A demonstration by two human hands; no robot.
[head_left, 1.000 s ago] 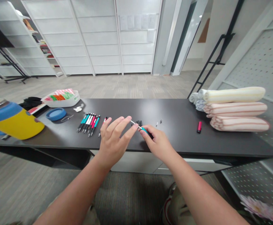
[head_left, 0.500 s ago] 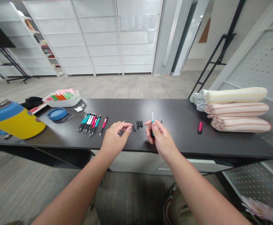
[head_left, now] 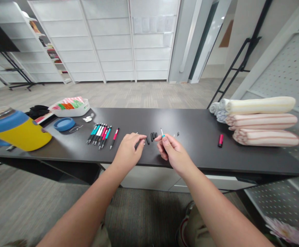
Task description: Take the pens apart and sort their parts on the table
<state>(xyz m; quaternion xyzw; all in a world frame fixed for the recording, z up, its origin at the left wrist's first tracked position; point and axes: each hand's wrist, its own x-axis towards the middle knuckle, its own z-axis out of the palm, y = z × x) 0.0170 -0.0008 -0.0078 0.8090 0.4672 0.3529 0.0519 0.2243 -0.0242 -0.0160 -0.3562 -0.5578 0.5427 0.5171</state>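
Note:
My right hand (head_left: 173,151) pinches a teal pen barrel (head_left: 163,136) between thumb and fingers; a thin white refill (head_left: 161,131) sticks up from its end. Most of the barrel is hidden by the fingers. My left hand (head_left: 128,149) hovers low over the tabletop, thumb and index finger apart, with small pen parts partly hidden behind it. Short black pen grips (head_left: 152,136) lie between the hands, one of them near my left fingertips. A small metal pen tip (head_left: 178,133) rests beyond my right hand.
Left on the dark table (head_left: 190,118) lie a row of pens (head_left: 99,135), a single red pen (head_left: 114,138), a blue lid (head_left: 64,124), a white basket (head_left: 72,110) and a yellow-blue jug (head_left: 23,130). Rolled towels (head_left: 263,120) and a red barrel piece (head_left: 220,140) are right.
My right hand has tilted the teal barrel, its refill end moving left and lower. The thumb and index finger of my left hand have parted slightly.

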